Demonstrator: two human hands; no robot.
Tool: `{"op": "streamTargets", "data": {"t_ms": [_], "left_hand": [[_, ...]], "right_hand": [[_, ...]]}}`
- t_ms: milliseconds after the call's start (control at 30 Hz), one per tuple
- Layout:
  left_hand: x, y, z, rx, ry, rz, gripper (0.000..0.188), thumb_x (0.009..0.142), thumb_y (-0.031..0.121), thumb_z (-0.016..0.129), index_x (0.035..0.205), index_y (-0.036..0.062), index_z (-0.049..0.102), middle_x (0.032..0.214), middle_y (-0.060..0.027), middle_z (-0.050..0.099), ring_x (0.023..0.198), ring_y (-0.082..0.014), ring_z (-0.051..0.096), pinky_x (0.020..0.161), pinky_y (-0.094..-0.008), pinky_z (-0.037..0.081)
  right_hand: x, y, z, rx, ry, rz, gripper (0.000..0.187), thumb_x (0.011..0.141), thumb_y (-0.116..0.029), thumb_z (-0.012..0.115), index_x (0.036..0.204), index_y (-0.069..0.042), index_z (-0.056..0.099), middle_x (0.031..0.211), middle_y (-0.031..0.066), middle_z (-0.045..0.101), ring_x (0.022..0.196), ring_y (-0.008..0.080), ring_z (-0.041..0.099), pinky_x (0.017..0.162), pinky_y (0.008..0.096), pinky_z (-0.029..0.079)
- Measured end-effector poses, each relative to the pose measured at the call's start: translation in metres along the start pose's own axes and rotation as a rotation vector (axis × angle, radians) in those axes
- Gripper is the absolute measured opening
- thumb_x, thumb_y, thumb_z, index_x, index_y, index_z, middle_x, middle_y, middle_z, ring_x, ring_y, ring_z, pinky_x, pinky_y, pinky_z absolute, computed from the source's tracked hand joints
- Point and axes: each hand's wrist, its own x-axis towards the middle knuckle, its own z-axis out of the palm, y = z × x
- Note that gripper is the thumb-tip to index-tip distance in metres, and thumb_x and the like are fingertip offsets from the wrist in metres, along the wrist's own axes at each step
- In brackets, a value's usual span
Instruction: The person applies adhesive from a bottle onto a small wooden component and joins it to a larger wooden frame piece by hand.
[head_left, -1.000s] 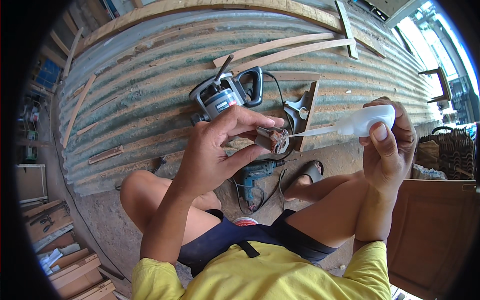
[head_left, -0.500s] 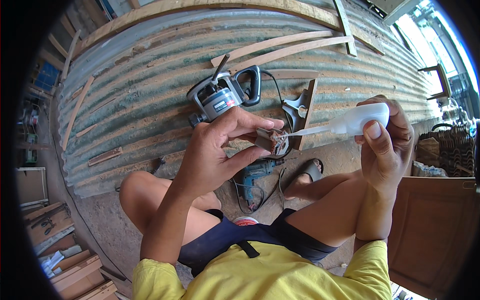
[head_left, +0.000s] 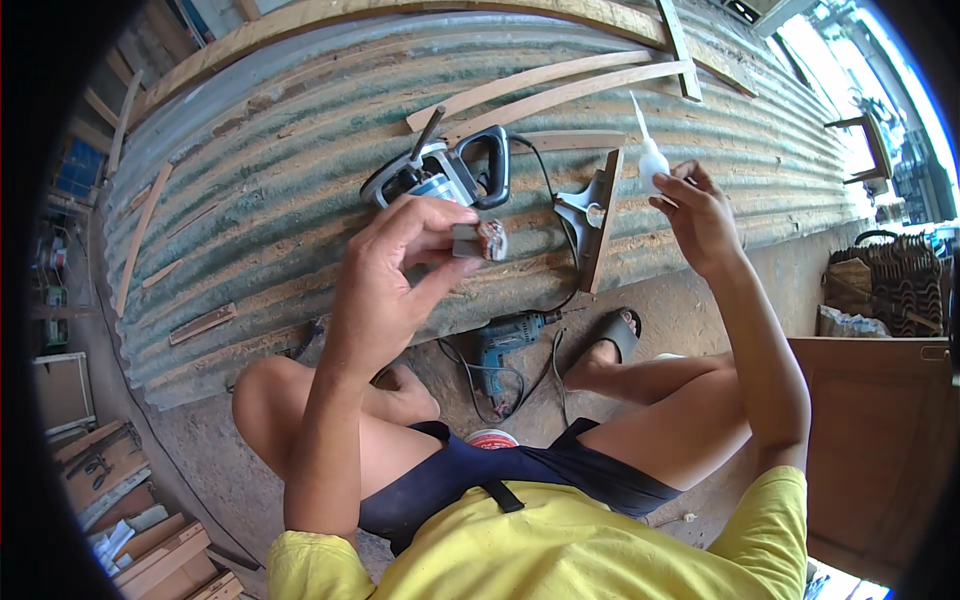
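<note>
A person sits with bare knees apart, seen from above, in front of a sheet of corrugated metal (head_left: 300,170) lying on the ground. The left hand (head_left: 395,270) is raised over the sheet, thumb and fingers pinching a small block (head_left: 478,240) with a grey face and a reddish end; what it is made of is hard to tell. The right hand (head_left: 700,215) is held up to the right, well apart from the left, fingers wrapped around a small white bottle (head_left: 650,160) whose long thin nozzle points upward. Behind the hands, on the sheet, lies a power tool (head_left: 440,175) with a black loop handle, and just right of it a wooden piece (head_left: 603,215) with a metal fitting. Long thin slats (head_left: 560,85) lie farther back. A blue drill (head_left: 505,345) rests on the ground between the person's feet, near a sandal (head_left: 615,335).
</note>
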Motion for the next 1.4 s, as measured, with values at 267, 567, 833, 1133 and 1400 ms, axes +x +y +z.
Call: {"op": "streamTargets", "data": {"t_ms": [267,567,833,1133,1400], "left_hand": [[0.012,-0.01,-0.003,0.019,0.057,0.02,0.032,0.086,-0.016,0.072,0.114,-0.0041,0.064,0.117,-0.0095,0.065,0.109,-0.021,0.073,0.092,-0.0312,0.062],[0.018,-0.019,-0.004,0.105,0.065,0.03,0.031,0.086,-0.013,0.075,0.113,-0.003,0.064,0.115,-0.0099,0.066,0.106,-0.0214,0.075,0.089,-0.0312,0.063],[0.017,-0.02,-0.004,0.086,0.06,0.031,0.024,0.087,-0.006,0.077,0.107,-0.0004,0.064,0.106,-0.0098,0.072,0.1,-0.0205,0.076,0.085,-0.0325,0.062],[0.012,-0.012,-0.015,-0.038,0.0,0.032,0.016,0.101,0.01,0.068,0.111,0.0027,0.058,0.108,-0.0096,0.072,0.098,-0.017,0.074,0.088,-0.0331,0.059],[-0.001,0.005,-0.019,-0.336,-0.087,-0.012,0.019,0.108,0.012,0.057,0.124,0.0037,0.05,0.123,-0.0088,0.063,0.103,-0.0118,0.067,0.085,-0.0316,0.059]], "right_hand": [[0.106,0.148,-0.134,-0.767,0.684,-0.112,0.052,0.072,-0.005,0.091,0.11,-0.004,0.056,0.1,0.0056,0.065,0.092,0.0176,0.062,0.086,0.032,0.05],[0.087,0.202,-0.107,-1.154,0.788,-0.259,0.046,0.077,-0.016,0.085,0.11,-0.005,0.055,0.107,0.0099,0.067,0.113,0.0338,0.058,0.099,0.0479,0.045],[0.066,0.199,-0.027,-1.243,0.569,0.08,0.061,0.092,-0.064,0.063,0.111,-0.006,0.07,0.122,0.0173,0.071,0.127,0.0434,0.055,0.108,0.057,0.038],[0.068,0.161,-0.008,-1.137,0.645,-0.177,0.044,0.1,-0.046,0.064,0.106,-0.002,0.064,0.101,0.0233,0.073,0.096,0.046,0.068,0.088,0.0532,0.05],[-0.021,-0.004,0.068,-0.099,0.068,0.097,0.027,0.096,-0.028,0.077,0.107,-0.008,0.062,0.081,-0.0021,0.054,0.066,0.0053,0.051,0.058,0.0221,0.047]]}}
